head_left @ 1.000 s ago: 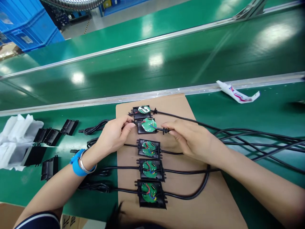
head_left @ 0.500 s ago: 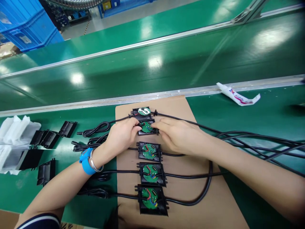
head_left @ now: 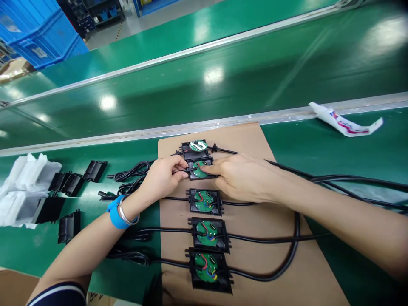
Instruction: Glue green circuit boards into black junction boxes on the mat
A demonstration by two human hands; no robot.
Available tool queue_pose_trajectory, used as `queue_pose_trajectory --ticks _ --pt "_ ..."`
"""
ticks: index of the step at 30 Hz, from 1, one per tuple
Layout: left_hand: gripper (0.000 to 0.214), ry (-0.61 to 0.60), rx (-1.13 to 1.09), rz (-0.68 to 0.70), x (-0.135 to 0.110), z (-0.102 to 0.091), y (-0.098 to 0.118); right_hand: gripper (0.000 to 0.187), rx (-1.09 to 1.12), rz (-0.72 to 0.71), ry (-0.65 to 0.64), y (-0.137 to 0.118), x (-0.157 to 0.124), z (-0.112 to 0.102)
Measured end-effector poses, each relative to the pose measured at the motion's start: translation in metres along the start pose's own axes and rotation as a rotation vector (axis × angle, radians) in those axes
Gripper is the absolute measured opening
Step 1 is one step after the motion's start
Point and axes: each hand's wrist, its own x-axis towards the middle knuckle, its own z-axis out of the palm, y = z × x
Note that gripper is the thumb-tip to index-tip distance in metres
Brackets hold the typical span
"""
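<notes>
Several black housings with round green circuit boards lie in a column on a brown cardboard sheet (head_left: 248, 140), each with black cables running left and right. My left hand (head_left: 162, 176) pinches the left edge of the second housing (head_left: 199, 168) from the top. My right hand (head_left: 242, 176) lies over that housing's right side, its fingertips pressing on the green board. The top housing (head_left: 196, 148) sits just behind it. Three more housings (head_left: 204, 201) lie nearer to me, untouched.
Black plastic covers (head_left: 68, 182) and white foam pieces (head_left: 25, 182) lie at the left on the green bench. Coiled black cables (head_left: 130, 170) sit beside my left hand. A crumpled wrapper (head_left: 346, 123) rests on the metal rail. Blue crates (head_left: 38, 29) stand at the back left.
My right hand slid left from the cable's strain relief onto the second housing's board. My left hand shifted right to the housing's edge. The camera view drifted slightly.
</notes>
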Motion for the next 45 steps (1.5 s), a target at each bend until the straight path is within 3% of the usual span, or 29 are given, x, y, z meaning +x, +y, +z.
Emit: queue_pose_trajectory --ticks 4,8,13,17,20,23,25,28,31,35,38,41,45 --pt "0.008 0.062 0.109 0.032 -0.002 0.002 -0.004 0.035 -0.037 -0.006 -0.058 -0.01 -0.001 -0.005" --pt "0.01 0.135 0.503 0.225 -0.01 0.01 -0.006 0.035 -0.014 -0.007 -0.02 -0.019 -0.003 -0.005" --pt "0.027 0.127 0.914 0.383 -0.019 0.025 0.0 0.034 0.035 0.022 -0.007 -0.022 -0.004 -0.002" --pt "0.03 0.121 1.057 0.443 -0.024 0.027 0.002 0.035 0.025 0.029 -0.026 -0.023 -0.003 -0.001" --pt "0.025 0.167 0.967 0.477 -0.024 0.018 0.003 0.035 0.049 0.034 -0.019 -0.024 -0.002 -0.004" --pt "0.022 0.217 0.792 0.523 -0.015 0.01 0.008 0.038 0.051 0.053 -0.112 -0.023 -0.003 -0.012" --pt "0.02 0.119 0.698 0.58 -0.007 0.009 0.011 0.043 0.052 0.086 -0.161 -0.021 -0.005 -0.018" --pt "0.021 -0.067 0.619 0.651 0.002 0.012 0.009 0.045 0.097 0.152 -0.136 -0.017 -0.011 -0.026" --pt "0.023 -0.094 0.567 0.664 0.0 0.015 0.003 0.029 0.126 0.177 -0.107 -0.014 -0.017 -0.027" --pt "0.022 -0.112 0.479 0.694 -0.011 0.016 -0.001 0.012 0.049 0.067 -0.073 -0.018 -0.025 -0.017" --pt "0.024 -0.108 0.445 0.67 -0.016 0.016 -0.002 0.013 -0.099 -0.023 -0.013 -0.022 -0.031 -0.004" --pt "0.023 -0.103 0.421 0.661 -0.017 0.017 -0.003 0.017 -0.17 -0.086 0.128 -0.021 -0.035 0.01" --pt "0.023 -0.101 0.404 0.663 -0.017 0.017 -0.003 0.02 -0.079 -0.006 0.338 -0.018 -0.036 0.029"
